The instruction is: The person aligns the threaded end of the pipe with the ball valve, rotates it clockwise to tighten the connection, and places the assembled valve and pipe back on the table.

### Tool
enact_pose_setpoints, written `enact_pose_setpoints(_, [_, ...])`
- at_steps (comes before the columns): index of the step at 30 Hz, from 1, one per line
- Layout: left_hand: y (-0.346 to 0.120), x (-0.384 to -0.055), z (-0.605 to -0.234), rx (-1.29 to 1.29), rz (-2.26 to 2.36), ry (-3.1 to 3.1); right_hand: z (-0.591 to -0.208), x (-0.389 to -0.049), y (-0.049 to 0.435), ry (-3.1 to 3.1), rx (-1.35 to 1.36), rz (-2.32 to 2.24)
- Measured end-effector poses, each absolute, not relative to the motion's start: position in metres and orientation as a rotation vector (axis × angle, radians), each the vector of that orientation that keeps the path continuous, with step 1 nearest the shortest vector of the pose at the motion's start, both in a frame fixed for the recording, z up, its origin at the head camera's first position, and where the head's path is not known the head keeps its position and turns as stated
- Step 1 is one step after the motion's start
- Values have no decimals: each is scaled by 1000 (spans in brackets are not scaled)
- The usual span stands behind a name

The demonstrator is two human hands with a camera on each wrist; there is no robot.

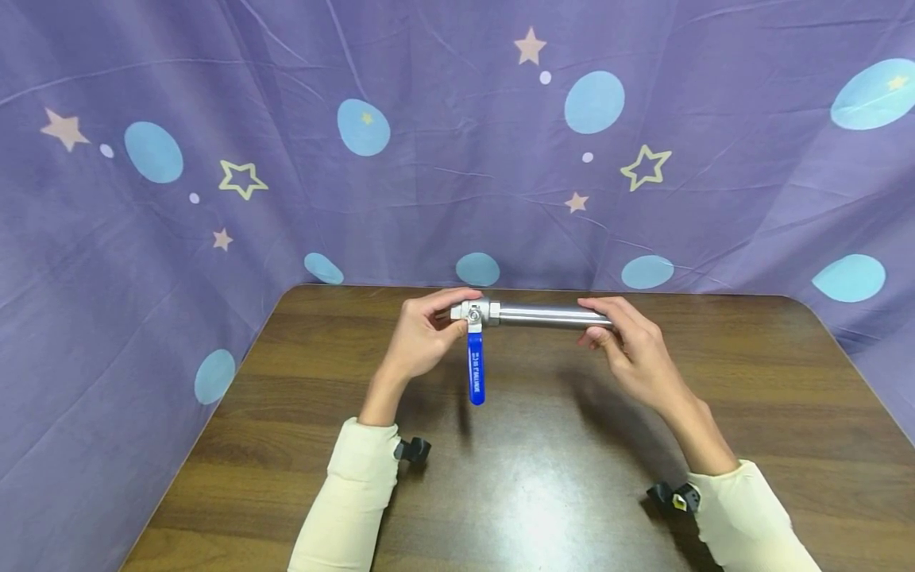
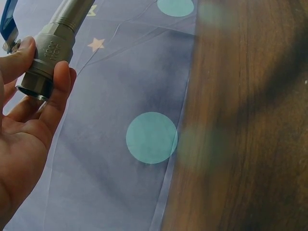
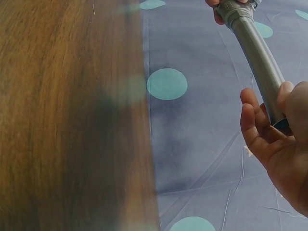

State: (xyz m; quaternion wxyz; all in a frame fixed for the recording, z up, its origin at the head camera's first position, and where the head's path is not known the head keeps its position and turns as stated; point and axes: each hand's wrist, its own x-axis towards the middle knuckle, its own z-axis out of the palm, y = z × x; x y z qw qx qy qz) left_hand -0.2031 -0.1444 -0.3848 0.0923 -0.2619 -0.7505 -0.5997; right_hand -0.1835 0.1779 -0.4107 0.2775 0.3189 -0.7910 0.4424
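Observation:
A steel ball valve with a blue lever handle is joined end to end with a straight metal pipe. My left hand grips the valve body at its left end, thumb in front and fingers behind. In the left wrist view the valve's open hexagonal end shows between thumb and fingers. My right hand holds the pipe's far right end between thumb and fingers; the right wrist view shows the pipe's open end there. The assembly is level above the table, with the lever pointing toward me.
The brown wooden table extends beneath both hands. Behind it and at the sides hangs a purple curtain with stars and blue spots. Black wrist devices sit by the cream sleeves.

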Motion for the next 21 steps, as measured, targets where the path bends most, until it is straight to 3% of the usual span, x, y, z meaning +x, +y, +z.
enact_pose_setpoints(21, [-145,-207,-387,-772,-1743,-2238,-410,-183,175,-2124,790,1205])
